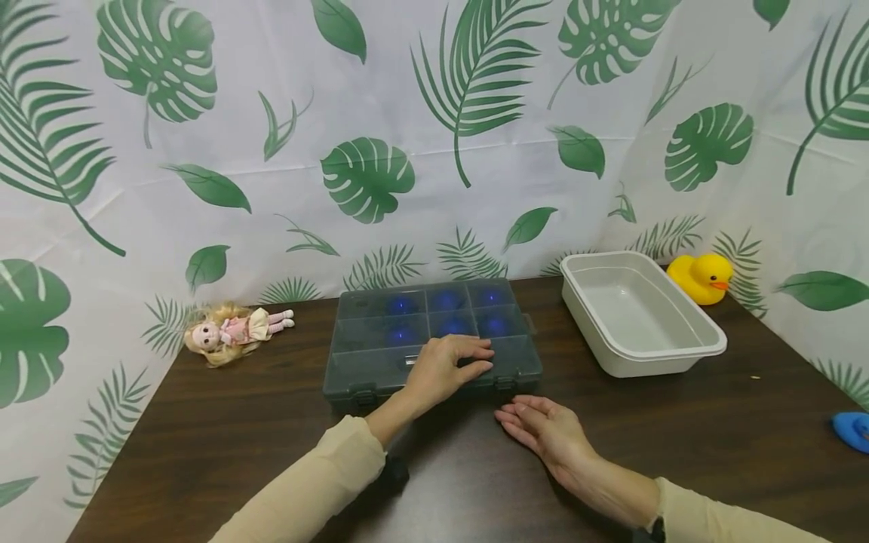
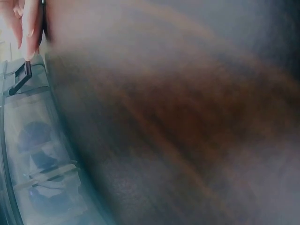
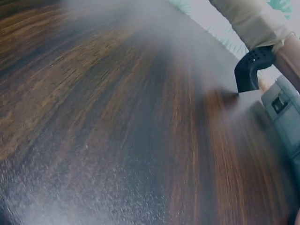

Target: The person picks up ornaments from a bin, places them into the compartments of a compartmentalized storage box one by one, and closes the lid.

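Note:
A dark translucent compartment box lies closed on the table, with bluish glints under its lid. My left hand is over the front of the lid, its fingers loosely bent and pointing right. Below the box's front right corner, my right hand is turned partly palm up, fingers extended toward the latch. In the left wrist view, fingertips meet a tilted dark latch; which hand they belong to I cannot tell. The left front latch shows in the right wrist view.
A grey-white plastic tub stands right of the box, with a yellow rubber duck behind it. A doll lies at the left. Near the right edge is a blue object. Leaf-patterned fabric backs the wooden table.

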Tool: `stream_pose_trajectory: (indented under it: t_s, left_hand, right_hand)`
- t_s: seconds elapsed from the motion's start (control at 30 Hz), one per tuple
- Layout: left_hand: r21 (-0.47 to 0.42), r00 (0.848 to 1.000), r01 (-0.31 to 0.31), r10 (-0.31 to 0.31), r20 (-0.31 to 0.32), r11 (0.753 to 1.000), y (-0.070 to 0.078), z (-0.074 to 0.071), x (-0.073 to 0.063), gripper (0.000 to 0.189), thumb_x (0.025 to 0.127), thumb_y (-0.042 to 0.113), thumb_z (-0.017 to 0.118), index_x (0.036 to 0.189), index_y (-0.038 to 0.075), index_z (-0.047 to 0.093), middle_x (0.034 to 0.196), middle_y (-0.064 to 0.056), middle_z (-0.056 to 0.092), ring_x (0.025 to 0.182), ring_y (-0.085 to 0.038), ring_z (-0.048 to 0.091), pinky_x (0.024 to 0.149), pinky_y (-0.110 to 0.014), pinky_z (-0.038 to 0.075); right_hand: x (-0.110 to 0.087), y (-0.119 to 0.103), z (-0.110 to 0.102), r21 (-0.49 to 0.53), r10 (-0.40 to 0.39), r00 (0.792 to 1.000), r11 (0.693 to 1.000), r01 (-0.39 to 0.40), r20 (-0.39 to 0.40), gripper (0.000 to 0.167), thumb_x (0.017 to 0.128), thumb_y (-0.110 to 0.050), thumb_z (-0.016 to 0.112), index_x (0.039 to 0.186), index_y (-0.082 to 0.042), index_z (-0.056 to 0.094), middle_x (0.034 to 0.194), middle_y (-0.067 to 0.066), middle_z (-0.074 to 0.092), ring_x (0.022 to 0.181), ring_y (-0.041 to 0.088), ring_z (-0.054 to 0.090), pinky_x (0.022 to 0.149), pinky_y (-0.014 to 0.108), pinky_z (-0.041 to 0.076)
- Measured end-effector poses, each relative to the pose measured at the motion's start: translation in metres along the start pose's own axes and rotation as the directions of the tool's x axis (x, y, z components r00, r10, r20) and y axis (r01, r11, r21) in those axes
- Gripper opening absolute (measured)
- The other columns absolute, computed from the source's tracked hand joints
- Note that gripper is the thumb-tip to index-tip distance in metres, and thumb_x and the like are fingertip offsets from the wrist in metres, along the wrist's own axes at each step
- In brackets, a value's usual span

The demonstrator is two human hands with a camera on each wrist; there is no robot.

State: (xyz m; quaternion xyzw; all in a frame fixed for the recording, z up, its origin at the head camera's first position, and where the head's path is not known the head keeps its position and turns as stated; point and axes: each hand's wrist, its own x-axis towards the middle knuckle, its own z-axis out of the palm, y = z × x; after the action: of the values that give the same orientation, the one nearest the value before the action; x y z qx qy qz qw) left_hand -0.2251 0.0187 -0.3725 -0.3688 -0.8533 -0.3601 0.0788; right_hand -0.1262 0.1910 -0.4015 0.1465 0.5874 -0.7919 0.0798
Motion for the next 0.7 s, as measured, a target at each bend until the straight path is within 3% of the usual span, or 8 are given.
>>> stream_pose_trajectory:
  t_s: [0.27,0.57,0.7]
  left_hand:
    - [-0.009,1.000,0.001,-0.001,0.003,1.000,0.000,0.001,0.001,0.022,0.084,0.024,0.071,0.104,0.015,0.074,0.116,0.003,0.067,0.110,-0.013,0.061,0.091,-0.033,0.050]
    - [-0.001,1.000,-0.020,0.020,-0.007,1.000,0.001,0.001,0.001,0.021,0.084,0.023,0.071,0.103,0.013,0.075,0.114,0.001,0.068,0.109,-0.015,0.062,0.090,-0.033,0.051]
    - [-0.007,1.000,-0.016,0.016,-0.010,1.000,0.001,0.000,0.000,0.021,0.084,0.023,0.071,0.103,0.013,0.075,0.114,0.001,0.068,0.108,-0.015,0.062,0.089,-0.033,0.051]
  right_hand:
    - [0.003,-0.002,-0.003,-0.037,0.003,0.999,0.999,-0.002,0.032,0.039,0.098,-0.002,0.046,0.131,0.013,0.032,0.103,0.013,0.066,0.095,0.018,0.067,0.086,0.029,0.053]
    - [0.006,0.000,-0.004,-0.086,-0.041,0.999,0.995,0.043,0.025,0.020,0.096,-0.010,0.053,0.109,0.006,0.049,0.089,0.008,0.071,0.084,0.017,0.070,0.079,0.030,0.056]
    - [0.011,0.001,-0.001,-0.090,-0.052,0.999,0.995,0.050,-0.015,0.022,0.096,-0.019,0.056,0.101,0.002,0.054,0.084,0.006,0.071,0.081,0.018,0.070,0.077,0.031,0.056]
